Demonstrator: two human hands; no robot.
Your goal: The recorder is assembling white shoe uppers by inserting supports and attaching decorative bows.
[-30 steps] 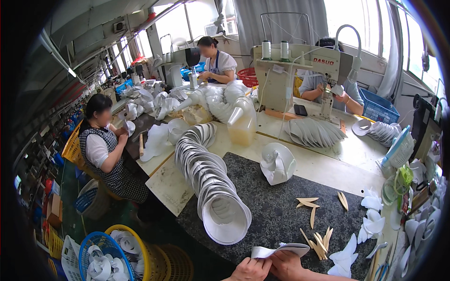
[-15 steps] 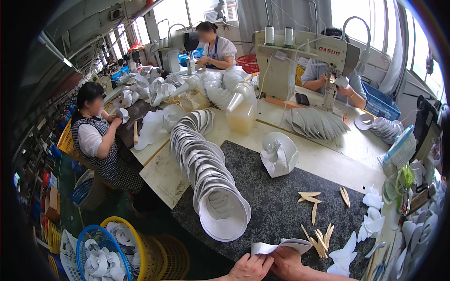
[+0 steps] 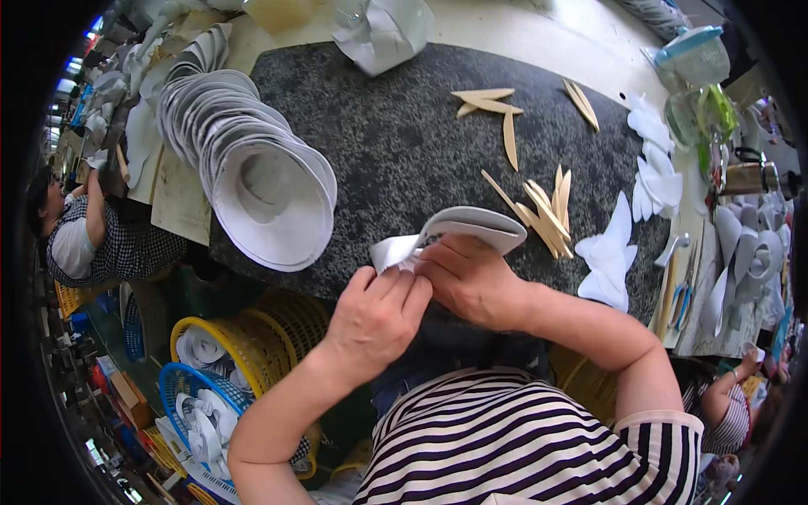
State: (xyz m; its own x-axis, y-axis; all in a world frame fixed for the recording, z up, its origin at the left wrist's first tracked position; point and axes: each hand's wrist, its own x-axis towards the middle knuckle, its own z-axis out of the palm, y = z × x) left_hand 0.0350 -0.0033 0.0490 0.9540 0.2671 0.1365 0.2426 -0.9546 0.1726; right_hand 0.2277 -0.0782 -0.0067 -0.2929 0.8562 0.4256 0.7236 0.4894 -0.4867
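Observation:
My left hand (image 3: 370,324) is closed on the left end of a white, curved shoe upper (image 3: 484,220), its fingertips pinching a folded part. With bent fingers my right hand (image 3: 471,282) grips the same piece near its middle, and the wide rounded end arches up beyond it. Both hands meet at the near edge of a dark speckled board (image 3: 396,126). What lies under my fingertips is hidden. To the left of the hands leans a long nested stack of white uppers (image 3: 278,202). Several thin tan pointed strips (image 3: 543,219) lie beyond the right hand.
White leaf-shaped pieces (image 3: 610,252) lie along the board's right side, near scissors (image 3: 682,303). A clear-wrapped white piece (image 3: 383,34) sits at the far edge. Yellow (image 3: 189,324) and blue baskets (image 3: 172,370) stand below left. A co-worker (image 3: 80,227) works at far left.
The view has tipped down toward my arms and striped shirt. Both hands still grip the white upper, which has turned, with its folded end now pinched at the left.

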